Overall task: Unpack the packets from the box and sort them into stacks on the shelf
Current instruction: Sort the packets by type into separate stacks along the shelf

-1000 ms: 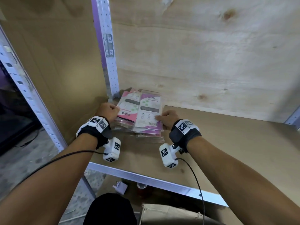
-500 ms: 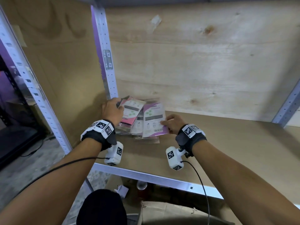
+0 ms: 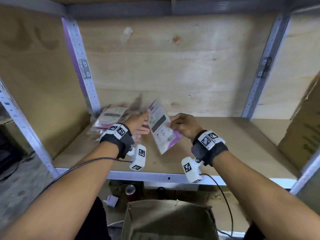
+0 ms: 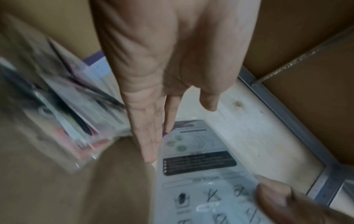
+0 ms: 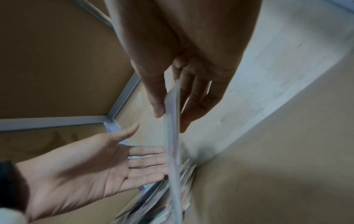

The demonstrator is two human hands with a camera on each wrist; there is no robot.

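Note:
A pile of pink and purple packets (image 3: 110, 118) lies in the left rear corner of the shelf board (image 3: 216, 144). My right hand (image 3: 174, 124) pinches one purple-and-white packet (image 3: 161, 130) by its right edge and holds it tilted above the board, right of the pile. The right wrist view shows that packet (image 5: 172, 136) edge-on between thumb and fingers. My left hand (image 3: 141, 122) is open, its straight fingers (image 4: 151, 136) against the packet's left edge (image 4: 199, 166), just right of the pile (image 4: 67, 106). An open cardboard box (image 3: 169, 220) stands below the shelf front.
Perforated metal uprights (image 3: 81, 66) (image 3: 261, 70) frame the bay, and a plywood back wall (image 3: 173, 66) closes it. A large cardboard box (image 3: 304, 129) stands at the right end of the shelf. A can (image 3: 130, 189) and a white plug (image 3: 110, 200) lie under the shelf.
My right hand has lifted the purple packet off the pile and carried it right, tilted. My left hand has left the pile and opened beside the packet.

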